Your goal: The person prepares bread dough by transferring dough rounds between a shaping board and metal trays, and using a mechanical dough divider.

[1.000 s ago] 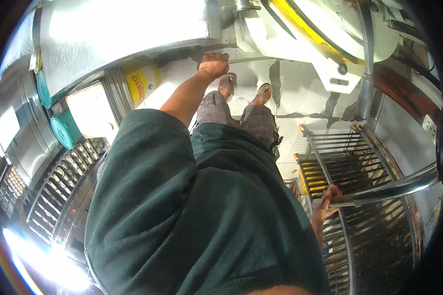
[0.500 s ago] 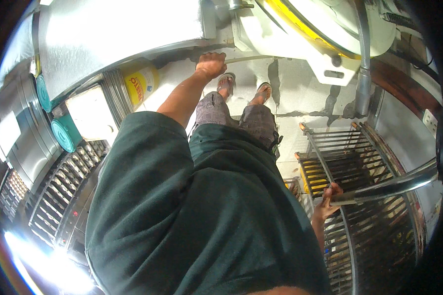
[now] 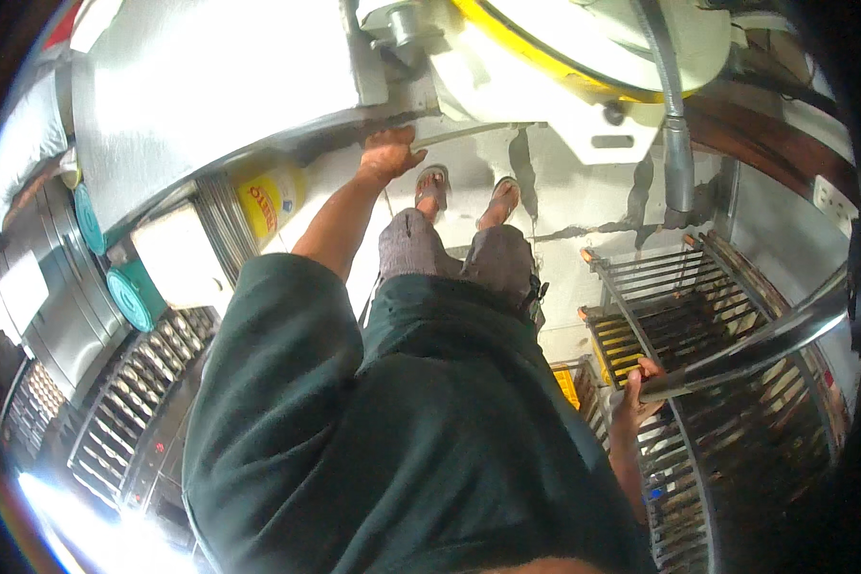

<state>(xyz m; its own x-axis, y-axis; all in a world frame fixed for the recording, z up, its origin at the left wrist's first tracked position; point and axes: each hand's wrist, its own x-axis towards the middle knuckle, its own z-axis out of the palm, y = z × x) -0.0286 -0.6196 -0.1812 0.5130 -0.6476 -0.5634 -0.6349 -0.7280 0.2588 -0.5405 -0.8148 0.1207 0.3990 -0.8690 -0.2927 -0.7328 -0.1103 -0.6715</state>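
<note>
One left hand, loosely curled above tiled floor, contents cannot be told; one right hand, closed on slatted metal rack, presumably for support.

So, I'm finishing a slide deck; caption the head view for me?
Dark green shirt from above, left hand near a shiny metal surface, right hand at a dark slatted rack.

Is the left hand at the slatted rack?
No, the left hand is out in front, near the metal counter, while the slatted rack stands on the person's right.
</note>
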